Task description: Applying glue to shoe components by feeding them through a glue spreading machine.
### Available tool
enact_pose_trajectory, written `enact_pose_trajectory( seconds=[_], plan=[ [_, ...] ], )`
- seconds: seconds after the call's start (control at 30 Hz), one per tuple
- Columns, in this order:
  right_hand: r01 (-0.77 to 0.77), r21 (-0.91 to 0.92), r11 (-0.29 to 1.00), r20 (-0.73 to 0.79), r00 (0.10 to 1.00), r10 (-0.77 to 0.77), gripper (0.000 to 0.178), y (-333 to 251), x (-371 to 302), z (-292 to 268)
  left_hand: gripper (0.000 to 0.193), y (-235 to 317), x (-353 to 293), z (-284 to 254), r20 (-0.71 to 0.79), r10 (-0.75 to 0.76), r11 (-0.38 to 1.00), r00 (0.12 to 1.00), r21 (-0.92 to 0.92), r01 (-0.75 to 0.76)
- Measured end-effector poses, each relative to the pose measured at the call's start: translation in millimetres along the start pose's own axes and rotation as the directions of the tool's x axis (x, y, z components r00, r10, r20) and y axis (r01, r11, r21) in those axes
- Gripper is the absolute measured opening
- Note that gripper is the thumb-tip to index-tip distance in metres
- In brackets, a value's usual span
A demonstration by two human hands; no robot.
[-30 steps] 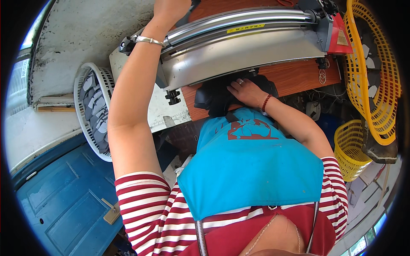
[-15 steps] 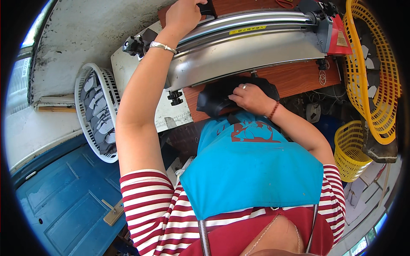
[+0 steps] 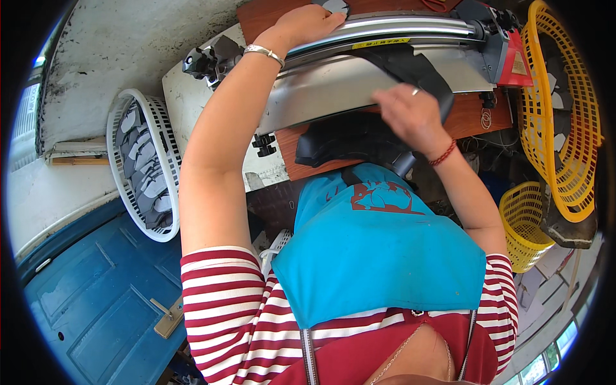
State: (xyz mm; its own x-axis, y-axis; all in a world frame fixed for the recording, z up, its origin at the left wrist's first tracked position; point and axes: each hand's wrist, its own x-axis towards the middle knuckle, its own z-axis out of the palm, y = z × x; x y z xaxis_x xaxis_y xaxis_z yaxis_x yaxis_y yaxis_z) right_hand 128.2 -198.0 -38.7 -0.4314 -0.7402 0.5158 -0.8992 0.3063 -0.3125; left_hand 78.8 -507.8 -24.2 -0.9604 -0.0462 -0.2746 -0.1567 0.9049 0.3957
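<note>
My left hand point(image 3: 311, 27) reaches across the steel rollers point(image 3: 410, 27) of a bench machine, fingers stretched out to the right. Close by its fingertips is a small dark piece with a pale grey face point(image 3: 335, 6). My right hand point(image 3: 414, 119) is blurred and raised over the near side of the machine; whether its fingers grip anything is not clear. Beside it, a curved black sheet piece point(image 3: 410, 67) lies over the sloping metal plate point(image 3: 321, 86), its far end at the rollers. More black, leather-like pieces point(image 3: 346, 138) rest at the board's near edge, against my blue apron point(image 3: 378, 250).
A white basket point(image 3: 168, 147) of grey cut pieces stands at left. On the right are a tall yellow basket point(image 3: 577, 186) with similar pieces and a smaller yellow basket point(image 3: 526, 218). Black knobs point(image 3: 264, 145) stick out below the plate. A blue door point(image 3: 102, 289) is at lower left.
My right hand has lifted off the black pieces and moved up and right. One black piece now lies across the plate to the rollers. My left hand has shifted right and nearer.
</note>
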Motion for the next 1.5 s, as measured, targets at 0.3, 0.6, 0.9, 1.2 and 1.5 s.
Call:
enact_pose_trajectory(
  seconds=[0.3,0.6,0.9,1.2,1.5],
  plan=[
    [0.118,0.031,0.992,0.336,0.934,-0.122,0.027,-2.4,-95.1,133.3,0.021,36.0,-14.9,-40.8,-0.307,-0.082,0.850,0.948,-0.518,-0.094],
    [0.021,0.346,0.938,0.210,0.973,-0.099,0.021,-27.4,-53.9,36.4,0.053,33.9,-43.6,-86.4,-0.350,-0.310,0.682,0.884,-0.730,-0.050],
    [-0.094,-0.175,0.980,0.065,0.992,0.107,0.031,4.8,-10.4,-45.1,0.034,14.9,-21.3,-12.4,-0.467,0.289,0.955,0.836,0.198,-0.219],
    [0.057,0.217,0.975,0.265,0.957,-0.115,0.031,-11.2,-53.5,28.8,0.028,-2.4,15.7,-25.5,-0.029,0.073,0.997,0.997,-0.008,-0.073],
    [0.013,0.104,0.994,0.358,0.933,-0.050,0.030,11.3,-111.5,128.5,0.030,36.7,-4.1,-62.9,-0.295,-0.330,0.728,0.897,-0.684,0.043]
  ],
)
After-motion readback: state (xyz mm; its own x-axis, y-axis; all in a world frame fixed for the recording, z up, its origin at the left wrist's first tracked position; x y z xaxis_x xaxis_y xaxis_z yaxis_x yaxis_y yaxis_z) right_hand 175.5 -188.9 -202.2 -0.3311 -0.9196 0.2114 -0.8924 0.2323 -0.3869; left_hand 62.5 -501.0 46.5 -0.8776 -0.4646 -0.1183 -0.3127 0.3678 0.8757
